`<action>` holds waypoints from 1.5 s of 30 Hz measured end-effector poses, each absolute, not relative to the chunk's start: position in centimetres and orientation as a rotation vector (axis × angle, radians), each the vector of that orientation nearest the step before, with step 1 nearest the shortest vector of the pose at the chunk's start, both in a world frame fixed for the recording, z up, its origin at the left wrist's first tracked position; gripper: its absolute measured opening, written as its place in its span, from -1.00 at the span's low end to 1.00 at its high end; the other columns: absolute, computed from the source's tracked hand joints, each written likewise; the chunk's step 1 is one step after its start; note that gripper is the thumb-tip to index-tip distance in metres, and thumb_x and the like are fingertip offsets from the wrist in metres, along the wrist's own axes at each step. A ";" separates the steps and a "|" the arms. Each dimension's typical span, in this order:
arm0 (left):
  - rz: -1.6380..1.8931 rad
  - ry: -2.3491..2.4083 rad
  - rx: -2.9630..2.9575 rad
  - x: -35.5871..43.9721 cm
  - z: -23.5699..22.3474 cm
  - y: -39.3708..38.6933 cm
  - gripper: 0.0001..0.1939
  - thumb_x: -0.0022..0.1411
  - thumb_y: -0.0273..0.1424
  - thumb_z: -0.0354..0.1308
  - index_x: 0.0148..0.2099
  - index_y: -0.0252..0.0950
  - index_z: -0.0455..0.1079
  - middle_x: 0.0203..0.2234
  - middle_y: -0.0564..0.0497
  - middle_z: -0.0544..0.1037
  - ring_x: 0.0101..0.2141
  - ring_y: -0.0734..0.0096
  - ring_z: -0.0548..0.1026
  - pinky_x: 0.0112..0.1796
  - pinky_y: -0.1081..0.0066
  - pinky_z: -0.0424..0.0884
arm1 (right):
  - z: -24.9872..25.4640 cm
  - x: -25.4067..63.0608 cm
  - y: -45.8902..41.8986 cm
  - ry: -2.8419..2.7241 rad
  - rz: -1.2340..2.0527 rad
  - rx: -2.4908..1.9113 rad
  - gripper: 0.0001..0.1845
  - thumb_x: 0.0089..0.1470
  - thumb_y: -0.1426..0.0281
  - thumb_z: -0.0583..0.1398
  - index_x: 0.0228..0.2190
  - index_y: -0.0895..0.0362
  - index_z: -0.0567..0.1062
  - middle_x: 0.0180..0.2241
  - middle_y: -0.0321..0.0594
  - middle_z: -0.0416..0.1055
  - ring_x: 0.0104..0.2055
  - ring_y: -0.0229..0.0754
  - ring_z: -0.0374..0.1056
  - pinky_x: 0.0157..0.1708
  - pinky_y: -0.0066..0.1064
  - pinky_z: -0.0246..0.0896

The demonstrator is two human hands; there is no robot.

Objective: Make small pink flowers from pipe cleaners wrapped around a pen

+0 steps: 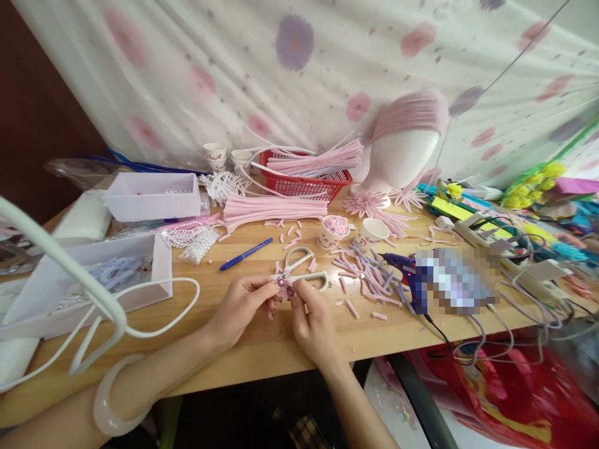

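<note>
My left hand (246, 308) and my right hand (312, 318) meet over the front part of the wooden table, thumbs and fingers pinched close together. Something small and pinkish seems to be between the fingertips, but it is too small and covered to name. Right behind the fingertips lie scissors (299, 255) with pale handles, their blades partly hidden by my hands. Short cut pieces of pink pipe cleaner (291, 242) are scattered beyond them. A blue pen (246, 254) rests to the left of the scissors.
Right of my hands are a paper cup (327, 242) of pink pieces, another paper cup (367, 240), loose pipe-cleaner lengths (374, 274) and a blue glue gun (412, 277) with cords. Behind stand a red basket (304, 186) and a mannequin head (405, 156). White trays (161, 265) and a white cable (191, 280) lie left.
</note>
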State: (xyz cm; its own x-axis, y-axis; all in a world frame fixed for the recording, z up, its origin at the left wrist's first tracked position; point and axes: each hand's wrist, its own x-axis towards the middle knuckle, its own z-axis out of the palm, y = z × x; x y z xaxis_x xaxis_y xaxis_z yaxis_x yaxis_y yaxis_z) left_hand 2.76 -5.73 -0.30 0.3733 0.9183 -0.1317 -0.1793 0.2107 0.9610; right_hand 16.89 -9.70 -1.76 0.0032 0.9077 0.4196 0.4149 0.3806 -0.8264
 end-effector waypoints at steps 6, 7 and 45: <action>0.921 0.840 1.066 2.8 -0.3 -5.6 -0.80 0.13 -0.29 0.24 -0.37 -0.34 0.56 -0.54 0.04 0.54 -0.49 0.49 0.45 -0.43 0.52 0.43 | -2.3 16.7 -9.0 -1.019 1.392 -0.970 -0.57 0.21 0.07 0.05 -0.51 0.13 0.33 -0.61 -0.35 0.20 -0.62 -0.32 0.12 -0.66 -0.48 0.08; 0.918 0.838 1.080 2.8 -0.2 -5.6 -0.80 0.14 -0.29 0.24 -0.36 -0.34 0.57 -0.53 0.03 0.55 -0.47 0.48 0.46 -0.41 0.51 0.45 | -2.4 16.6 -8.9 -0.939 1.464 -0.918 -0.56 0.18 0.04 0.08 -0.51 0.13 0.34 -0.61 -0.34 0.22 -0.63 -0.31 0.13 -0.67 -0.48 0.10; 0.874 0.723 1.013 2.8 0.6 -6.0 -0.72 0.06 -0.21 0.31 -0.48 -0.36 0.52 -0.63 0.01 0.54 -0.61 0.47 0.47 -0.60 0.52 0.38 | -1.9 16.1 -9.4 -0.953 1.514 -0.769 -0.59 0.04 0.04 0.26 -0.52 0.09 0.31 -0.54 -0.33 0.24 -0.48 -0.25 0.24 -0.44 -0.37 0.30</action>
State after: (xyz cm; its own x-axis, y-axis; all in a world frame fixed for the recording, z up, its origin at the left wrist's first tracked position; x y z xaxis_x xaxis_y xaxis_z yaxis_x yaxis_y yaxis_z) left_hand 2.79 -5.97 0.58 0.4711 0.8750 -0.1112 -0.2732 0.2646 0.9249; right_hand 16.12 -9.45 -1.93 -0.1542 0.9874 0.0349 -0.4589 -0.0403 -0.8876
